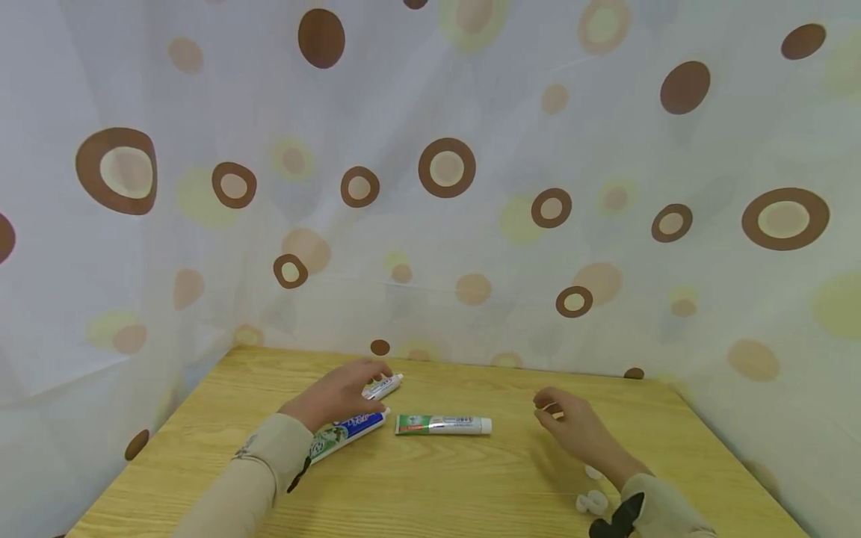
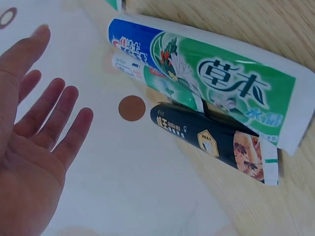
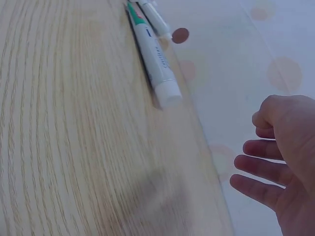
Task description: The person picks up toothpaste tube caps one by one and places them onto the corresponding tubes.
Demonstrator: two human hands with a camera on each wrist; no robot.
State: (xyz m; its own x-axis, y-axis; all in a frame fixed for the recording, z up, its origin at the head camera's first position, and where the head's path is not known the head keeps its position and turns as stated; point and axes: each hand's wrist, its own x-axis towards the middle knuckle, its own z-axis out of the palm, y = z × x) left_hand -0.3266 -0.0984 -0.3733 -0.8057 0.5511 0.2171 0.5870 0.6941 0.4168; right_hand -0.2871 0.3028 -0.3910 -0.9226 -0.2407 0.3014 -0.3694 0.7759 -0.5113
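My left hand (image 1: 343,392) hovers with its fingers spread over a group of toothpaste tubes at the left of the table. Under it lies a blue-and-green toothpaste tube (image 2: 211,73). Beside that one are a white-and-green toothpaste tube (image 2: 167,87) and a black toothpaste tube (image 2: 211,140), the black one hidden in the head view. Another green-and-white toothpaste tube (image 1: 444,425) lies crosswise between the hands, its white cap pointing right. My right hand (image 1: 578,430), loosely curled and holding nothing, hangs above the table's right side.
Small white round pieces (image 1: 592,502) lie on the table near the right wrist, partly covered by it. The wooden table (image 1: 525,478) ends at the back and sides against a white curtain (image 1: 444,246) with brown and yellow spots.
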